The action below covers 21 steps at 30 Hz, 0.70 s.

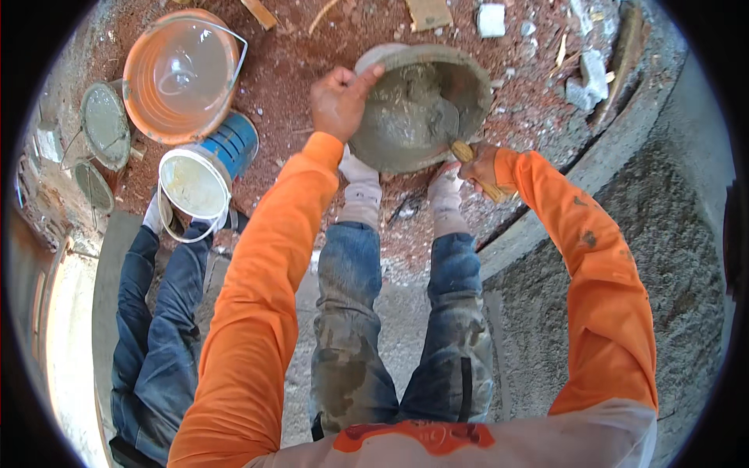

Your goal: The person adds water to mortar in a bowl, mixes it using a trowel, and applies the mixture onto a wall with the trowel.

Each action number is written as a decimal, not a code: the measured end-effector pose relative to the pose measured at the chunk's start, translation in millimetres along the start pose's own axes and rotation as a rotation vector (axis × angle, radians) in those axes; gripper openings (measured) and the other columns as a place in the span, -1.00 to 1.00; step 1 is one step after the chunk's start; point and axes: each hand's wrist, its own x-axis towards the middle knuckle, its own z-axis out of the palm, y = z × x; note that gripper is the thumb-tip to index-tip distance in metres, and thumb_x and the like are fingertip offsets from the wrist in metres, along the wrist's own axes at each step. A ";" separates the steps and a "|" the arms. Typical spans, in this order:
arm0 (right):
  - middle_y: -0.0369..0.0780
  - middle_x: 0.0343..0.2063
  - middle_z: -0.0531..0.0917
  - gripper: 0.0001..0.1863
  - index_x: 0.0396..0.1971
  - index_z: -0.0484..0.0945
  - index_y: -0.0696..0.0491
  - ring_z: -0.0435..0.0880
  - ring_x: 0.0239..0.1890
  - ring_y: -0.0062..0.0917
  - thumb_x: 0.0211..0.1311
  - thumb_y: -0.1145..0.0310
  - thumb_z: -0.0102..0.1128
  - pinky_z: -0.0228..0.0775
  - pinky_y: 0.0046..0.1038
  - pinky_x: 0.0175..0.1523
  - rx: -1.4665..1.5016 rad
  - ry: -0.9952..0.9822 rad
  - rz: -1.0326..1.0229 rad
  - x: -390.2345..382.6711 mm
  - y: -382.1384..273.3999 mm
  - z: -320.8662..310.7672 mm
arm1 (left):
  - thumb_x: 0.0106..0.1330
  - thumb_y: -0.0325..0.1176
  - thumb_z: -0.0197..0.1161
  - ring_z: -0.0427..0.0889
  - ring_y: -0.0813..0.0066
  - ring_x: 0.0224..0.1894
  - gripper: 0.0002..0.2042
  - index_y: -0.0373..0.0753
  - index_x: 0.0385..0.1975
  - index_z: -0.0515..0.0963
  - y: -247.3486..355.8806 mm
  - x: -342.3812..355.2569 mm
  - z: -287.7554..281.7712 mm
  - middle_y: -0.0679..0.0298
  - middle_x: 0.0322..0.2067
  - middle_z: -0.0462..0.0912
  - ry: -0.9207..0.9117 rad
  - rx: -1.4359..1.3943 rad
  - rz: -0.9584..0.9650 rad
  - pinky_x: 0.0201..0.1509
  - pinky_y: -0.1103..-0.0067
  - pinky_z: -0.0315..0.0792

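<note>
A round, mortar-caked basin [476, 86] rests tilted in front of my feet, with wet grey mortar [398, 117] inside. My left hand [342, 100] grips its left rim, thumb over the edge and fingers mostly hidden. On the other side, my right hand [482, 167] is closed around the wooden handle of a trowel [462, 150]. The handle crosses the basin's right front rim, and the trowel's mortar-smeared blade lies in the mix. Part of the blade blends into the mortar.
At the left stand an orange bucket [134, 87] of greyish water, a blue-and-white pail [248, 144] and mortar-coated buckets [105, 125]. Another person's legs [160, 327] are beside me. Broken block pieces [589, 82] and wood scraps [429, 13] litter the red soil. A curved concrete edge [577, 175] runs along the right.
</note>
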 end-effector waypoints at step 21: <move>-0.32 -0.53 0.40 -0.79 -0.24 0.35 0.12 0.43 -0.60 -0.66 0.18 0.34 -0.01 0.37 -0.55 -0.58 1.824 -1.448 -0.718 19.9 5.1 136.8 | 0.13 -0.03 0.26 0.20 0.73 -0.66 -0.57 -0.21 -0.79 0.35 10.2 -18.9 23.1 0.46 -0.74 0.34 0.162 0.037 -0.058 -0.61 0.68 0.17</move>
